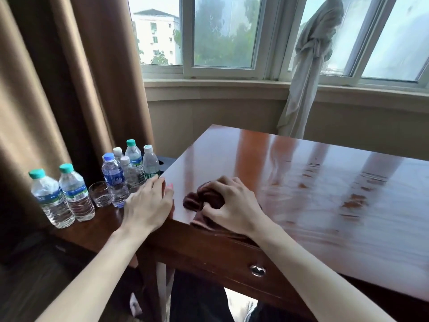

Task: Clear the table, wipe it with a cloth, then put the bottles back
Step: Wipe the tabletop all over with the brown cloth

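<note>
A glossy reddish-brown wooden table (301, 177) fills the right half of the view. At its near left corner my right hand (229, 205) grips a bunched dark brown cloth (197, 201) that lies on the tabletop. My left hand (148, 205) rests with relaxed fingers on the table's left edge, holding nothing. Several plastic water bottles stand on a lower dark side surface (97, 226) to the left: two green-capped ones (67, 196) in front and a tighter group (130, 168) behind, with a blue-capped bottle (113, 180) among them.
Two clear drinking glasses (101, 194) stand among the bottles. Brown curtains (58, 89) hang at the left. A knotted white curtain (308, 66) hangs by the window beyond the table. A drawer with a metal knob (257, 270) sits under the table's near edge.
</note>
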Motion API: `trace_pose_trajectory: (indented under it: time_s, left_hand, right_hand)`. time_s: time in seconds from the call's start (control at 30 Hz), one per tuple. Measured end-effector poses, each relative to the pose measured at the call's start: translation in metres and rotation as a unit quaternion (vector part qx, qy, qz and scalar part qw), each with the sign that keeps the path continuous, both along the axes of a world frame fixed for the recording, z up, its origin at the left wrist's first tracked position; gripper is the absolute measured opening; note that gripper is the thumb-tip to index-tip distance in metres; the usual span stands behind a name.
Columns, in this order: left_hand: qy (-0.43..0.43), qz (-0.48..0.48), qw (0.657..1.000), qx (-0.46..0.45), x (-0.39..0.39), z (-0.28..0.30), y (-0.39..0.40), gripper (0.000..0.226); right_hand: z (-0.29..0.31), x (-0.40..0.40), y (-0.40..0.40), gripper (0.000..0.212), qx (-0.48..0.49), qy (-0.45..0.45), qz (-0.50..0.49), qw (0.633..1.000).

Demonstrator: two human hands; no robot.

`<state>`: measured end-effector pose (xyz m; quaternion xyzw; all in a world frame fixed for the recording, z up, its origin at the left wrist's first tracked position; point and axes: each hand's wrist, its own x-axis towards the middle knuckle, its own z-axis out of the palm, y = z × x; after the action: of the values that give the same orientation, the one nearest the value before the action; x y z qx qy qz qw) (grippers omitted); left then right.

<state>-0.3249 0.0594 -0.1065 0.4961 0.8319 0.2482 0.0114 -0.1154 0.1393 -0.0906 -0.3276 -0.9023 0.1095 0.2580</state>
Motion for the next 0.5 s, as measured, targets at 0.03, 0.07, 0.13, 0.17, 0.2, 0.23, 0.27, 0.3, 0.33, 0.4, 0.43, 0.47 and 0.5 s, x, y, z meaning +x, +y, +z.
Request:
trace_pose_trajectory:
  time_s: [0.03, 0.07, 0.13, 0.17, 0.2, 0.23, 0.27, 0.3, 0.33, 0.4, 0.43, 0.47, 0.5]
  left_hand:
    - [-0.002, 0.012, 1.0, 0.012, 0.004, 0.001, 0.0, 0.049]
    - [-0.003, 0.02, 1.0, 0.023, 0.007, 0.001, -0.001, 0.048]
    - [0.0, 0.024, 0.999, 0.026, 0.009, 0.003, -0.003, 0.046]
    - [0.006, 0.022, 1.0, 0.017, 0.009, 0.003, -0.004, 0.046]
    - [0.01, 0.018, 1.0, 0.008, 0.009, 0.003, -0.005, 0.046]
    - [0.013, 0.014, 1.0, 0.003, 0.008, 0.003, -0.006, 0.047]
    - [0.015, 0.011, 1.0, -0.002, 0.006, 0.003, -0.005, 0.048]
    - [0.016, 0.007, 1.0, -0.009, 0.004, 0.003, -0.004, 0.049]
    - [0.016, -0.001, 1.0, -0.018, 0.002, 0.003, -0.003, 0.05]
    - [0.017, -0.017, 0.999, -0.03, -0.001, 0.001, 0.001, 0.052]
    - [0.017, -0.022, 0.999, -0.031, -0.003, 0.002, 0.004, 0.054]
    - [0.015, -0.025, 0.999, -0.031, -0.004, 0.003, 0.007, 0.056]
    - [0.016, -0.03, 0.999, -0.035, -0.002, 0.004, 0.012, 0.058]
  right_hand:
    - [0.0, 0.004, -0.011, 0.041, -0.021, 0.0, 0.063, 0.998]
    - [0.004, 0.009, -0.012, 0.04, -0.051, -0.008, 0.111, 0.992]
    - [0.013, 0.007, 0.01, 0.037, -0.096, 0.017, 0.115, 0.989]
    - [0.014, 0.001, 0.025, 0.036, -0.1, 0.038, 0.07, 0.992]
    - [0.014, -0.007, 0.034, 0.037, -0.091, 0.04, 0.008, 0.995]
    - [0.01, -0.014, 0.035, 0.041, -0.059, 0.027, -0.042, 0.997]
    - [0.005, -0.021, 0.028, 0.044, -0.029, 0.009, -0.055, 0.998]
    - [0.002, -0.023, 0.017, 0.043, -0.013, 0.004, -0.033, 0.999]
    - [0.001, -0.019, 0.004, 0.04, -0.016, 0.008, 0.011, 1.0]
    - [0.002, 0.0, -0.006, 0.041, -0.036, 0.004, 0.098, 0.995]
    - [0.005, 0.006, 0.002, 0.042, -0.039, -0.001, 0.104, 0.994]
    - [0.007, 0.008, 0.019, 0.041, -0.042, 0.0, 0.072, 0.997]
    - [0.007, 0.008, 0.036, 0.04, -0.044, 0.015, 0.02, 0.999]
